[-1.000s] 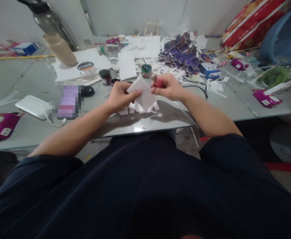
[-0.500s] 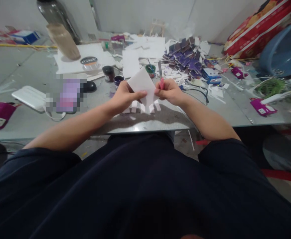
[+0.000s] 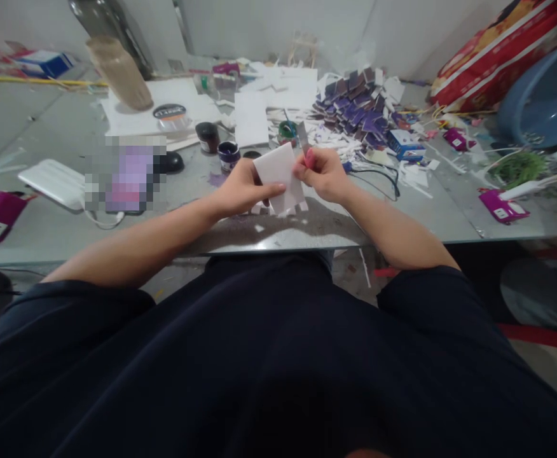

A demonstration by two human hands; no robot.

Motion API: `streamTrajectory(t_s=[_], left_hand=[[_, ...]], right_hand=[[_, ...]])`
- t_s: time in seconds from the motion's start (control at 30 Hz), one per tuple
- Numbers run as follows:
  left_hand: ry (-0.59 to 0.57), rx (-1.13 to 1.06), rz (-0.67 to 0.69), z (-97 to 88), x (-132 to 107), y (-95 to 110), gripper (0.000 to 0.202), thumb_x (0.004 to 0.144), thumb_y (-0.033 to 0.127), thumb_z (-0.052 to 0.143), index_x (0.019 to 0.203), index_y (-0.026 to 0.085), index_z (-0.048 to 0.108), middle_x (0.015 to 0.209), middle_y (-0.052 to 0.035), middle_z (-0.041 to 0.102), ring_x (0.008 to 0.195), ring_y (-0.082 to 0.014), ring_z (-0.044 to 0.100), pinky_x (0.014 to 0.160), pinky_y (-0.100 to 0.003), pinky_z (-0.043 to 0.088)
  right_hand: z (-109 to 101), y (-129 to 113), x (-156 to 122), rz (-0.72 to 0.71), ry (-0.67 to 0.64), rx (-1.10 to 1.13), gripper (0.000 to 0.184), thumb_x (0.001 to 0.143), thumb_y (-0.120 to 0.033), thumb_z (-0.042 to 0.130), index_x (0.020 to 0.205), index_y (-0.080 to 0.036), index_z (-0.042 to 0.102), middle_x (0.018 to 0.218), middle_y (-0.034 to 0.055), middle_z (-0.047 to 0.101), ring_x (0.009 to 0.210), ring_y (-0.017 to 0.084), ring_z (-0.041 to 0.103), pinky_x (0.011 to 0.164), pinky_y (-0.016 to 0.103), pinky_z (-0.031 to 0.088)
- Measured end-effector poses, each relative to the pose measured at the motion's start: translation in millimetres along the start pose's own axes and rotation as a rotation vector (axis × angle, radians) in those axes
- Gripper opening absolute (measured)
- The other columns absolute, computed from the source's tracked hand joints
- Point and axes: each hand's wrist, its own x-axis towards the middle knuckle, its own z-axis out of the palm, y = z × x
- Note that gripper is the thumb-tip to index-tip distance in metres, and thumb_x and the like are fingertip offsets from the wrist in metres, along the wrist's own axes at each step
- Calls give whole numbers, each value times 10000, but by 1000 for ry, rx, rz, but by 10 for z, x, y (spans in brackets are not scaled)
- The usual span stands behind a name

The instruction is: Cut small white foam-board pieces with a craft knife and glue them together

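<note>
My left hand [image 3: 246, 187] pinches a white foam-board piece [image 3: 278, 175] between thumb and fingers, holding it tilted just above the table's front part. A craft knife with a pink handle [image 3: 309, 157] is in the closed grip of my right hand [image 3: 325, 176], its flat metal blade [image 3: 302, 135] pointing up and away. The fingertips of that hand meet the right edge of the board. Small white scraps [image 3: 302, 207] lie on the table under the board, partly covered by it. An open jar of dark purple paint [image 3: 229, 154] stands just beyond my left hand.
A pile of purple-painted pieces [image 3: 359, 108] lies behind my right hand, with white offcuts around it. White sheets [image 3: 251, 119], a dark jar [image 3: 207, 137] and a phone [image 3: 130, 178] are farther left. A blue basin [image 3: 545, 95] stands at right.
The board has turned to stand more upright and shifted slightly right and down. The knife blade now leans left. Loose white scraps have become visible on the table beneath my hands.
</note>
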Motion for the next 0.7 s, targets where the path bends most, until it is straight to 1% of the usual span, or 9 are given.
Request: streamTrajectory(t_s=[0.1,0.23,0.3,0.37,0.43,0.53,0.6,0.7], left_hand=[[-4,-25,-22,-10,-1,-29,730,768,760,1255,1014,197,861,895,-92,851,748,-262,853,651,-370,731],[-28,-60,-53,-24,9,-27,746,741,732,1277,1035,188,860,933,-110,873,795,-292,885,701,-402,777],[-43,-74,-63,-27,11,-11,765,727,741,1282,1049,186,865,926,-111,878,788,-302,887,695,-416,790],[-56,-81,-74,-27,11,7,770,721,743,1285,1054,186,869,909,-108,879,757,-302,878,663,-419,788],[-60,-80,-86,-27,9,18,764,728,743,1283,1053,186,873,907,-107,881,739,-301,876,640,-418,784],[-57,-67,-83,-27,10,15,778,729,774,1275,1052,181,887,944,-119,900,783,-306,896,684,-424,802],[-65,-54,-66,-28,13,0,798,723,813,1264,1041,180,897,966,-131,914,825,-311,906,734,-433,813],[-100,-43,-50,-32,17,-35,813,702,849,1258,1007,188,896,946,-141,916,835,-318,894,747,-444,806]], right_hand=[[1,-28,-17,14,-51,23,860,951,-1001,1045,874,-286,573,764,-43,446,701,169,398,546,325,338],[10,-19,-22,11,-120,157,926,882,-1109,1009,876,-287,584,695,-82,395,615,139,376,515,315,313],[17,-14,-20,19,-158,211,938,857,-1119,1018,876,-285,587,677,-91,382,596,135,374,513,308,317],[20,-8,-15,20,-179,242,930,855,-1097,1039,883,-282,594,674,-95,380,595,133,377,514,297,322],[17,6,-6,7,-175,261,915,864,-1064,1062,889,-277,596,675,-100,375,595,128,366,515,284,317],[7,40,13,-5,-176,292,897,875,-1012,1096,896,-271,590,675,-107,383,589,116,354,513,262,302],[-1,58,25,19,-221,333,878,900,-971,1108,905,-270,580,677,-109,408,584,108,362,516,247,301],[-11,64,34,53,-358,412,817,965,-897,1109,929,-259,598,684,-107,469,566,94,386,522,231,315]])
